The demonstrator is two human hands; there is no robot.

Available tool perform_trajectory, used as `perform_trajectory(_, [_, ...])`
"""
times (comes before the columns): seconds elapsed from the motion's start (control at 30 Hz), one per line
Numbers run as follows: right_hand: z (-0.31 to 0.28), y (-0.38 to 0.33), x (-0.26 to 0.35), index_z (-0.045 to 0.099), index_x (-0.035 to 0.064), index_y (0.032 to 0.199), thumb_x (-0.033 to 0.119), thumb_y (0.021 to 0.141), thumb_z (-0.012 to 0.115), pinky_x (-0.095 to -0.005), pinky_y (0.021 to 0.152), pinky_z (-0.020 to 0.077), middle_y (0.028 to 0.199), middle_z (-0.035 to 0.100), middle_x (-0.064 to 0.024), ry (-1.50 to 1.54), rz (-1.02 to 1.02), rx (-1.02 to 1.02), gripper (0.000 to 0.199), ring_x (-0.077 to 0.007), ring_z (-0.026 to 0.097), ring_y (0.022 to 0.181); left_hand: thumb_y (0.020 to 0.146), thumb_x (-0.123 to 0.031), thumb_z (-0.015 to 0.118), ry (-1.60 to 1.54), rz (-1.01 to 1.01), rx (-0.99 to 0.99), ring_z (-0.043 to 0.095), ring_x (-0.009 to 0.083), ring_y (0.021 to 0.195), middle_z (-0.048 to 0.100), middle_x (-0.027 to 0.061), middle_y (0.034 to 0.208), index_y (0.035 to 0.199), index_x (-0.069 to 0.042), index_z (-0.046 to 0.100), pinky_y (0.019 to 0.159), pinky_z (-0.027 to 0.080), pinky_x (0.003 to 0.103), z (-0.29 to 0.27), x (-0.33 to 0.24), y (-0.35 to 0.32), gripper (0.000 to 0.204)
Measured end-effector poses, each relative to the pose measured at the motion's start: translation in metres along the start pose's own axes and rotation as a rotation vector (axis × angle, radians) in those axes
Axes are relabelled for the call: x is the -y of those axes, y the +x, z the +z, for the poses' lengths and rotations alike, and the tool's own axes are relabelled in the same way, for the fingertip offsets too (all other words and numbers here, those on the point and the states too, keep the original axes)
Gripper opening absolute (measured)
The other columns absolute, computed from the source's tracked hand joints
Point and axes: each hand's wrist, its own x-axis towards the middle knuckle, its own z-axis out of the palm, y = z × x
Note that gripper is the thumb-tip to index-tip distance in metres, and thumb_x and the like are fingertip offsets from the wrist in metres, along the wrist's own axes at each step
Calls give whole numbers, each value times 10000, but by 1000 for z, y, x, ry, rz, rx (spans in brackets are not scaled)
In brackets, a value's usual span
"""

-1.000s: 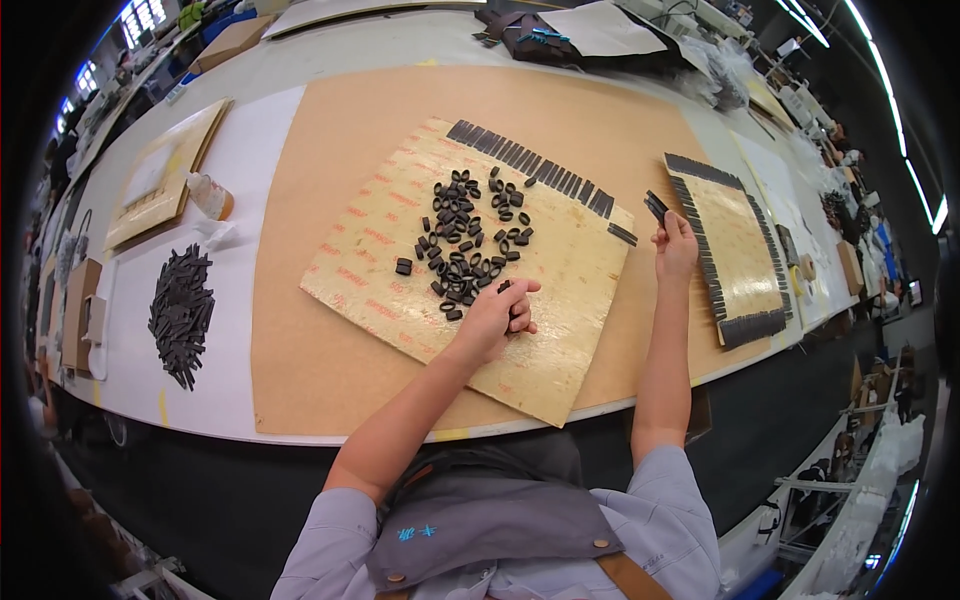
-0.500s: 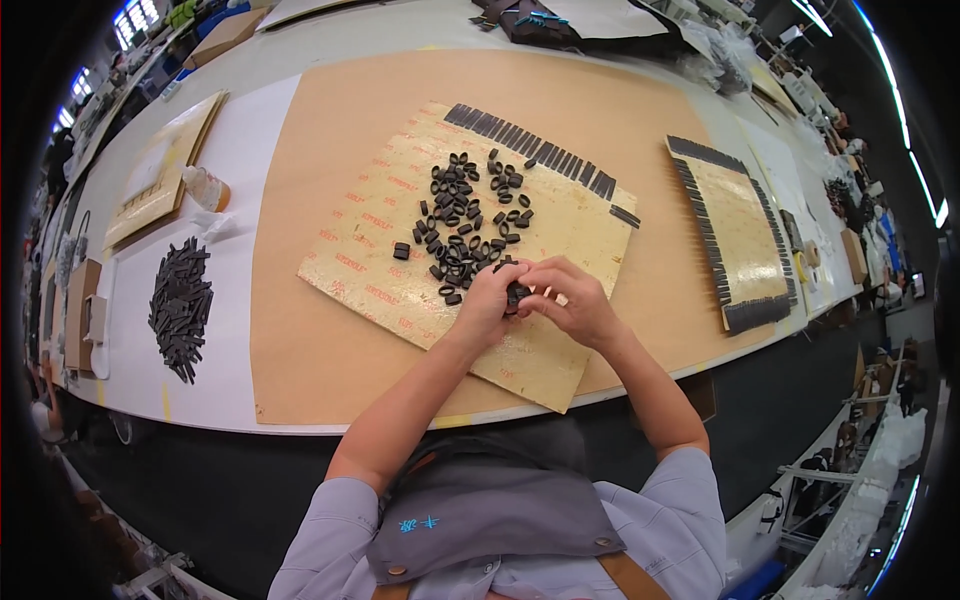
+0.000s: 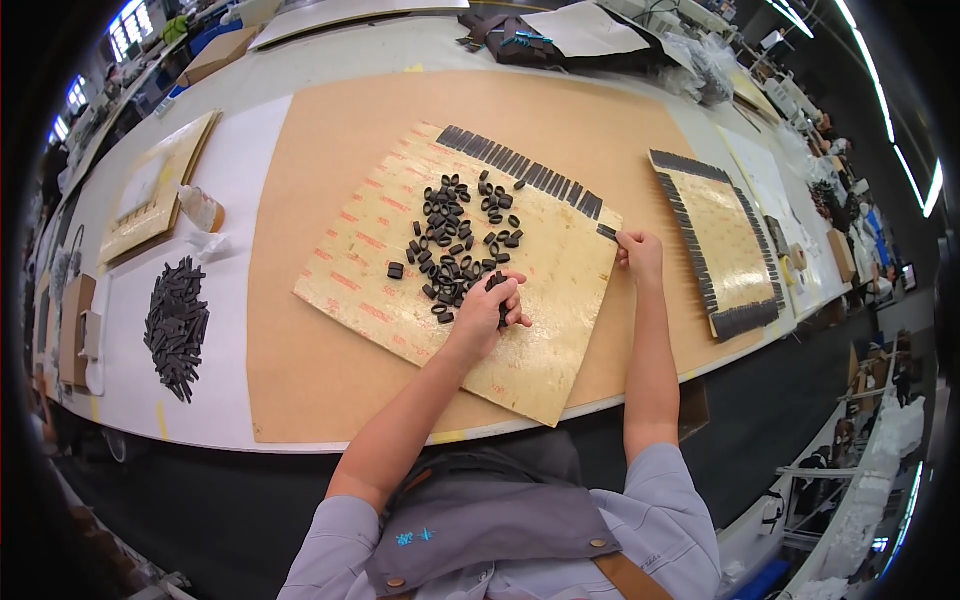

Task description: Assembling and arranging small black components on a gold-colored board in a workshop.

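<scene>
A yellowish board (image 3: 545, 345) with red print lies turned at an angle. My left hand (image 3: 488, 315) is curled around several small black loops (image 3: 503, 302), just at the near end of a loose pile of black loops (image 3: 447, 230). At the board's right corner, my right hand (image 3: 642, 255) pinches a short black strip (image 3: 607, 232) between thumb and finger, at the edge. A row of flat black strips (image 3: 520, 165) lines the board's far right edge, side by side.
On the right lies another board (image 3: 722, 240) bordered with black strips. To the left are a heap of black strips (image 3: 177, 325), a bottle (image 3: 203, 210) with amber contents and a stacked board (image 3: 150, 190). Brown paper (image 3: 340, 130) covers the middle of the table.
My right hand has moved away from my left hand, out to the board's right corner. My left hand stays over the board, still holding black loops. The view has shifted slightly.
</scene>
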Motion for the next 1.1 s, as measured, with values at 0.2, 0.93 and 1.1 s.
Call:
perform_trajectory(0.2, [-13, 6, -19, 587, 15, 870, 114, 890, 603, -189, 478, 431, 695, 547, -18, 804, 213, 138, 102, -68, 480, 543, 915, -153, 501, 56, 39, 4, 418, 96, 535, 408, -4, 658, 1068, 14, 475, 653, 492, 296, -3, 4, 2, 228])
perform_trajectory(0.93, [50, -92, 81, 632, 6, 950, 89, 807, 667, -271, 605, 507, 899, 608, -112, -360, -729, 73, 169, -176, 624, 751, 921, -200, 503, -59, -23, -23, 400, 109, 456, 446, 16, 593, 872, -32, 534, 457, 387, 272, -25, -33, -73, 178])
perform_trajectory(1.1, [-1, 22, 7, 581, -56, 1062, 191, 754, 717, -256, 496, 474, 885, 620, -122, -615, -638, -40, 418, -149, 605, 628, 945, -194, 473, 222, -262, 126, 466, 128, 447, 455, 29, 601, 930, 25, 530, 476, 451, 296, -56, -25, -147, 227])
